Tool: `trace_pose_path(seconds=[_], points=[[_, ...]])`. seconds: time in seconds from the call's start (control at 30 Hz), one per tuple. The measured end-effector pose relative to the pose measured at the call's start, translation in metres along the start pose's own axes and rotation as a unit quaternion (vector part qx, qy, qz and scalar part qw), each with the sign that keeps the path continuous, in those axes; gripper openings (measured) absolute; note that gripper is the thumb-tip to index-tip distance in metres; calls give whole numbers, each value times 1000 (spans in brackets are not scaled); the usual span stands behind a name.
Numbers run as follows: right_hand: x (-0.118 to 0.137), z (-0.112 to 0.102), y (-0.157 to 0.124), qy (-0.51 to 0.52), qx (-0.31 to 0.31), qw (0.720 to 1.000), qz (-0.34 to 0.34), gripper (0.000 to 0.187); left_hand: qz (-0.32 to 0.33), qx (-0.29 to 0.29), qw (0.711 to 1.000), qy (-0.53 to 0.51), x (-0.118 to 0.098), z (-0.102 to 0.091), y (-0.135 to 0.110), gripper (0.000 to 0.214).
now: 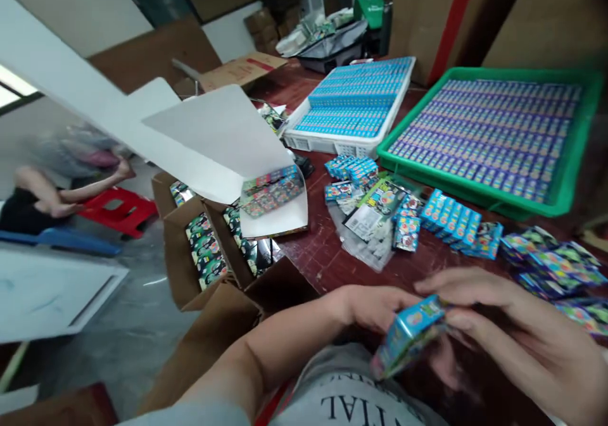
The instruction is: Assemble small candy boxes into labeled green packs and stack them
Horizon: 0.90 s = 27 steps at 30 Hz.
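Observation:
In front of my chest is a small blue printed box point(412, 326), tilted and slightly blurred. My left hand point(377, 306) grips it from behind, most of its fingers hidden by the box. At the box's right end, my right hand point(517, 331) has its thumb and fingers closed about the edge, smeared by motion. Just beyond my hands lie a row of similar blue boxes point(451, 217), a short stack of blue boxes point(354, 168) and a clear bag with a green-black printed card point(377, 207). Dark purple-green packets point(560, 258) are piled at the right.
A white crate point(332, 145) of blue boxes and a green tray point(513, 206) of purple boxes stand at the back. Left is an open carton point(178, 274) with printed packs, beside a white open-lidded box point(273, 223). Another person point(71, 192) sits near a red stool point(121, 211).

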State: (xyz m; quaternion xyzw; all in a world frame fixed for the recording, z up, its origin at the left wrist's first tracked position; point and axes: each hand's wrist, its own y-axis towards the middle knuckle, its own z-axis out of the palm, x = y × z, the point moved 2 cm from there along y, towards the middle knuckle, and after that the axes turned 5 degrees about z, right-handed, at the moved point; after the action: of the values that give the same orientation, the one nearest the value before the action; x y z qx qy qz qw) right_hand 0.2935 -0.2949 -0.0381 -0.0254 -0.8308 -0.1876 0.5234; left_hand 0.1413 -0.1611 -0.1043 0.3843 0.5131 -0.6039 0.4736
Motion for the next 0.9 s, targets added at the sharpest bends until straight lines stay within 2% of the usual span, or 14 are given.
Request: trace_pose_path(seconds=[0.03, 0.07, 0.1, 0.13, 0.17, 0.2, 0.23, 0.3, 0.43, 0.57, 0.67, 0.73, 0.83, 0.9], points=[[1, 8, 20, 18, 13, 1000, -8, 31, 20, -24, 999, 15, -14, -20, -23, 66], [-2, 15, 38, 28, 20, 999, -15, 38, 62, -102, 989, 87, -28, -45, -48, 71], [-8, 22, 54, 29, 18, 999, -18, 44, 94, -225, 950, 194, -42, -74, -76, 72], [-16, 28, 66, 21, 7, 1000, -17, 46, 96, -366, 869, 318, -54, -102, -105, 67], [-26, 35, 76, 4, -3, 1000, -15, 46, 58, -463, 766, 443, -62, -129, -132, 61], [-36, 42, 84, -19, -8, 1000, -13, 44, -4, -511, 661, 549, -66, -152, -154, 53], [-46, 49, 89, -41, -9, 999, -11, 41, -68, -508, 588, 626, -65, -172, -170, 46], [-60, 63, 94, -77, -7, 997, -15, 37, -136, -485, 513, 695, -57, -205, -184, 37], [-74, 76, 94, -155, -9, 988, -14, 38, -135, -482, 497, 709, -43, -239, -167, 35], [-88, 67, 87, -260, -13, 965, 31, 45, -154, -468, 494, 716, -42, -257, -146, 37], [-96, 57, 80, -339, 0, 939, 62, 67, -127, -436, 492, 743, -36, -276, -144, 47], [-99, 56, 76, -384, 25, 919, 79, 86, -78, -461, 478, 743, -33, -288, -149, 66], [-101, 59, 75, -448, 46, 887, 100, 96, -19, -493, 477, 728, -36, -292, -152, 81], [-101, 60, 75, -472, 50, 875, 97, 89, 15, -516, 468, 717, -45, -278, -144, 79]])
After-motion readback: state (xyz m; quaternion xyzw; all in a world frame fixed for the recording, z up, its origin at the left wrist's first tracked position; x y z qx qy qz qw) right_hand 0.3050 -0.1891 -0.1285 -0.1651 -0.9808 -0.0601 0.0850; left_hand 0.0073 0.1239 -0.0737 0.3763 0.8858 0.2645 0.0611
